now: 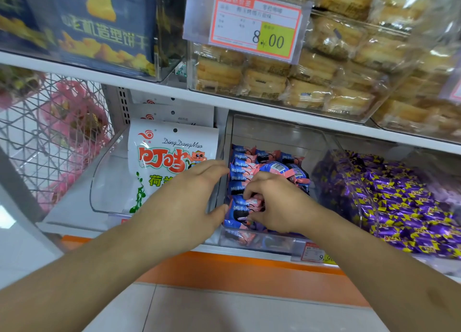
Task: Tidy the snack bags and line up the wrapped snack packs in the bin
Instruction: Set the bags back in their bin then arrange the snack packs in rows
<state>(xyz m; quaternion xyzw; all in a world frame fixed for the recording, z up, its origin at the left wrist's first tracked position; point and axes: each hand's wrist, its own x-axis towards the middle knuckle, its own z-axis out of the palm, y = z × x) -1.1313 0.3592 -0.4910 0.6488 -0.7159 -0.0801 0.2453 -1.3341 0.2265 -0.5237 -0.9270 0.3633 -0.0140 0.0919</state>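
Observation:
A clear plastic bin (pixel 277 129) on the lower shelf holds several blue-and-pink wrapped snack packs (pixel 243 167). My right hand (pixel 272 202) is inside the bin, its fingers curled around some of the packs near the front. My left hand (pixel 189 197) rests with straight fingers against the bin's left wall, in front of the white snack bags (pixel 164 154) with red lettering that stand in the bin on the left. The lower part of the front white bag is hidden by my left hand.
A bin of purple-and-yellow wrapped candies (pixel 399 202) sits to the right. Above, a shelf carries clear bins of pastries (pixel 294 82) with a price tag (pixel 254 25) and dark blue biscuit boxes (pixel 104 27). A wire basket (pixel 50 137) with pink packs hangs at left.

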